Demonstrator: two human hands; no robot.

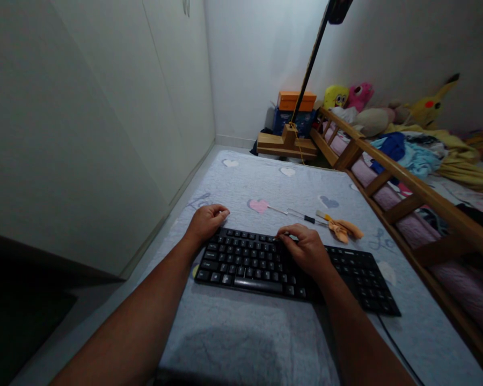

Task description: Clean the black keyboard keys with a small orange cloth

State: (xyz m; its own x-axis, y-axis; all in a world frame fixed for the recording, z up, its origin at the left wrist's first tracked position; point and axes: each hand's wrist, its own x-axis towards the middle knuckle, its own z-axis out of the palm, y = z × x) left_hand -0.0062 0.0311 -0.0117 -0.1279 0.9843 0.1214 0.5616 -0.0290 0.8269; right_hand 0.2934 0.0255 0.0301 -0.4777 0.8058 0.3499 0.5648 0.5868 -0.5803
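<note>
A black keyboard (257,262) lies on the pale blue cloth with heart prints (241,327). At its upper left corner rests my left hand (207,221), fingers curled together; whatever they may hold is hidden. My right hand (304,246) is over the keyboard's top row, right of the middle, with thumb and forefinger pinched on something too small to make out. Beyond the keyboard lie a thin metal tool with a black grip (309,219), a thin rod (277,210) and an orange cloth (340,229) beside a yellow-handled brush (323,215).
A wooden bed rail (410,193) runs along the right, with clothes and plush toys behind it. At the back, a wooden stand (287,142) holds a black pole near an orange box (295,101). White cabinet doors (145,107) rise on the left. The keyboard's cable (398,348) trails right.
</note>
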